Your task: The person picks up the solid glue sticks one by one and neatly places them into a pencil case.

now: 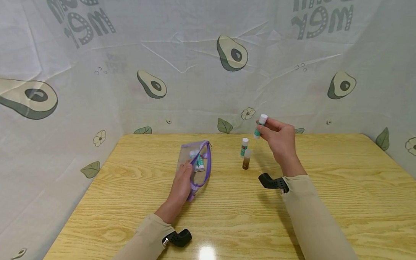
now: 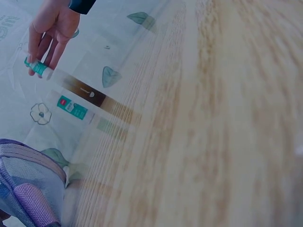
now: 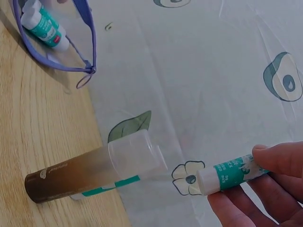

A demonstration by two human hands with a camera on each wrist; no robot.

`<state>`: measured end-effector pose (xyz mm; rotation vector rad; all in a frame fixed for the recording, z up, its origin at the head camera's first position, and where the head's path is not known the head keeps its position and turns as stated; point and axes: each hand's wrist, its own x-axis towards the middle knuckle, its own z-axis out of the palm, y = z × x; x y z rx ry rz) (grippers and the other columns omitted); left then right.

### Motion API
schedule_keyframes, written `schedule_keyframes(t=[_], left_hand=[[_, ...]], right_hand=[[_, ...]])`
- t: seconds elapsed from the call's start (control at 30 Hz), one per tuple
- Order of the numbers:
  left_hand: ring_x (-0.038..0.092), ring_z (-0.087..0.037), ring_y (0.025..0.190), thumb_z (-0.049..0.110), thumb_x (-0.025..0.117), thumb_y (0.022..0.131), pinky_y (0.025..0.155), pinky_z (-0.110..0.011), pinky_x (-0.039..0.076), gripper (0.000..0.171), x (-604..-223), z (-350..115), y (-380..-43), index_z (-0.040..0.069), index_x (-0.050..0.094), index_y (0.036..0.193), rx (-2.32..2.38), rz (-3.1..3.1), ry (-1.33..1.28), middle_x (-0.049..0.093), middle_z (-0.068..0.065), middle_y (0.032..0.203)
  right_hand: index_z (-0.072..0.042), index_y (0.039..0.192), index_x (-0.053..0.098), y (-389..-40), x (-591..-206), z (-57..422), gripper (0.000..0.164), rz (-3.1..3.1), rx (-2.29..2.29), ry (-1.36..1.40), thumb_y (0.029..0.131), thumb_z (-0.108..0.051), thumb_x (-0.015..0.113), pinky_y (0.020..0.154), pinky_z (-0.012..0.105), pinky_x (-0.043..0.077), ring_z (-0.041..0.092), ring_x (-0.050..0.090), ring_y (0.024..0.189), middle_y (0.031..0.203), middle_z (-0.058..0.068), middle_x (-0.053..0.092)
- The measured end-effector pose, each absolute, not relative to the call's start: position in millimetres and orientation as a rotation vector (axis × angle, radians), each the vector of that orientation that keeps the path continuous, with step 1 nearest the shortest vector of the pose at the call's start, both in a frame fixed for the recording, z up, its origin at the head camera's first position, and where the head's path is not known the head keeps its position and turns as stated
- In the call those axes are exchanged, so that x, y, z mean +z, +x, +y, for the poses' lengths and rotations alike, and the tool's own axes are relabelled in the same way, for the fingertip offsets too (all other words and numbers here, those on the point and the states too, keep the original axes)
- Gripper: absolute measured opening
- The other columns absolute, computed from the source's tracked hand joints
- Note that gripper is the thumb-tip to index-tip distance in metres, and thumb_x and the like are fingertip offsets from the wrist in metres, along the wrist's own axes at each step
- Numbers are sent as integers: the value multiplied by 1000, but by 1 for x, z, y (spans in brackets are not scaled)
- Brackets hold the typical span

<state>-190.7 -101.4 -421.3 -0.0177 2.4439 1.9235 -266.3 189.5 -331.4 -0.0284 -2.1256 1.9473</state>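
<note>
My right hand [image 1: 280, 139] pinches a glue stick [image 3: 232, 174], white and green with small print, between thumb and fingers, tilted in the air above the table. Just below and to the left, a second glue stick [image 1: 244, 147] stands upright behind a brown bottle with a clear cap [image 3: 75, 172]. My left hand [image 1: 181, 183] grips the near left edge of a see-through mesh pouch [image 1: 185, 155] with a purple zip. The pouch gapes to the right, and glue sticks [image 3: 45, 28] lie inside it. The left fingers are partly hidden.
The wooden table [image 1: 225, 221] bears the pouch and bottle. A pale curtain [image 1: 193, 107] printed with avocados, leaves and flowers hangs behind the table and along its sides. Black wrist mounts [image 1: 177, 237] sit on both sleeves.
</note>
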Motion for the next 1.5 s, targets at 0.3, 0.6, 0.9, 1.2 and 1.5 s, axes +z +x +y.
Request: schedule_keyframes(t=[0.3, 0.6, 0.9, 1.2, 1.5], left_hand=[[0, -40, 167, 34, 27, 117, 136, -59, 1, 60, -422, -101, -191, -2, 32, 165, 1933, 2454, -14, 20, -21, 177], [-1, -41, 167, 35, 27, 117, 136, -59, 1, 62, -422, -101, -191, -3, 29, 165, 1927, 2464, -1, 20, -21, 176], [-1, -38, 168, 36, 27, 117, 136, -58, 1, 62, -422, -101, -191, -1, 27, 167, 1918, 2457, -32, 19, -19, 177], [1, -40, 167, 36, 28, 117, 135, -60, 1, 63, -421, -101, -190, -1, 26, 167, 1914, 2461, -32, 20, -19, 177], [1, -40, 167, 36, 28, 117, 136, -59, 1, 63, -420, -101, -189, -2, 27, 166, 1918, 2468, -22, 21, -19, 177]], right_hand=[[-1, 149, 60, -266, -330, 180, 47, -2159, 1929, -24, 104, -11, 69, 101, 23, 59, 9, 71, 122, 148, 20, 65], [-1, 151, 58, -265, -330, 174, 49, -2178, 1919, 8, 104, -12, 68, 103, 25, 58, 5, 71, 117, 149, 20, 64], [-3, 151, 59, -264, -333, 164, 47, -2216, 1919, 62, 105, -12, 67, 106, 26, 58, 12, 71, 123, 148, 19, 65], [-4, 145, 65, -260, -338, 148, 43, -2274, 1850, 136, 104, -16, 70, 90, 18, 58, 1, 70, 101, 140, 21, 70], [-2, 143, 66, -256, -341, 128, 42, -2295, 1824, 165, 103, -14, 71, 86, 18, 57, 27, 71, 122, 137, 21, 72]])
